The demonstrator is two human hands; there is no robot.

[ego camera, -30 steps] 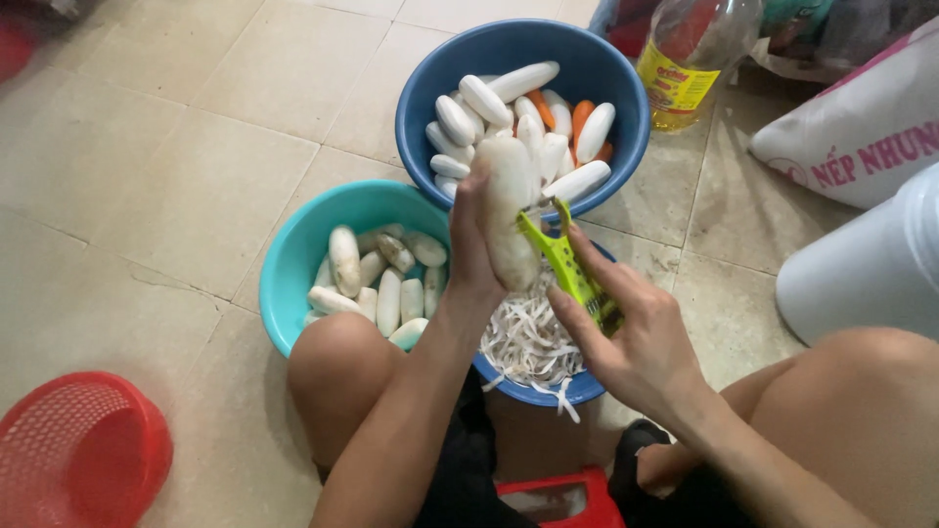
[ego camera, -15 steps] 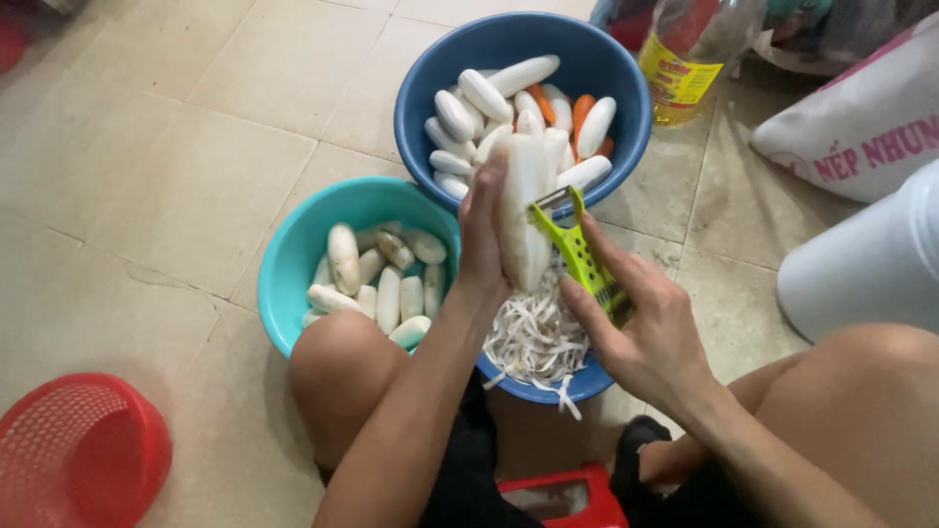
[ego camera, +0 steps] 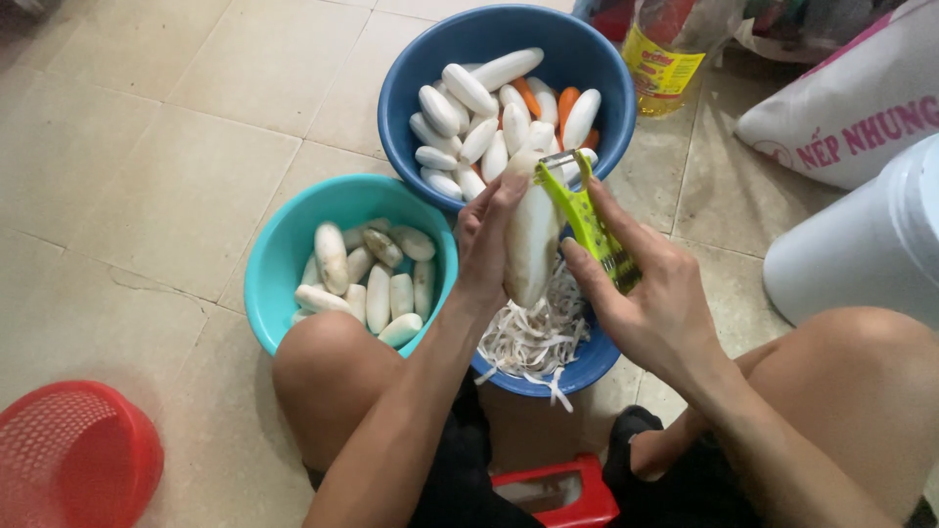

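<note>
Two hands engaged over near blue basin: left hand closed round white radish, held upright; right hand clamped on green peeler. Peeler blade moved up to radish top since half-second-earlier frame; new stroke judged starting. Shavings piled below.

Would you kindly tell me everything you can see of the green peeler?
The peeler is a slim bright yellow-green tool, seemingly plastic, with a forked head and a ribbed grip. The right hand holds it tilted, head up and away, with a finger along its handle. Its head lies against the long white radish that the left hand holds above the blue bowl.
</note>
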